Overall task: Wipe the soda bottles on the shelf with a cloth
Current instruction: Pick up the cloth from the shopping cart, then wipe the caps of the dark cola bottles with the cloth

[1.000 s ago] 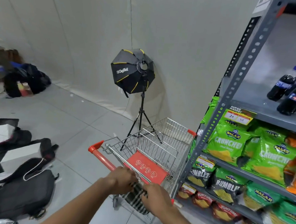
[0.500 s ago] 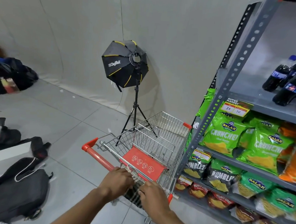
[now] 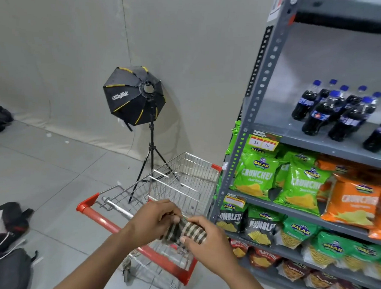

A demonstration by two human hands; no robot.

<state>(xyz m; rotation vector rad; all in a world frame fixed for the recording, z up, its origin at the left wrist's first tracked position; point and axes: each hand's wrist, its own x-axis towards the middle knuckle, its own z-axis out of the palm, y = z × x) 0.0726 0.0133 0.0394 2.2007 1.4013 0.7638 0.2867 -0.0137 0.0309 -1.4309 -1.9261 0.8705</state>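
Observation:
A dark striped cloth [image 3: 185, 230] is held bunched between both hands, above the rear of the shopping cart. My left hand [image 3: 152, 220] grips its left end and my right hand [image 3: 205, 243] grips its right end. Several dark soda bottles [image 3: 334, 113] with blue caps stand upright on the grey shelf [image 3: 272, 132] at the upper right, well above and to the right of my hands.
A wire shopping cart [image 3: 182, 182] with a red handle stands right in front of me, against the shelf post. Lower shelves hold green and orange snack bags [image 3: 303, 184]. A softbox light on a tripod [image 3: 134, 96] stands beyond the cart. Black bags [image 3: 1, 260] lie on the floor at left.
Both hands have lifted the striped cloth up out of the cart's rear and now hold it above the handle. The view has turned right and upward, showing more of the bottle shelf.

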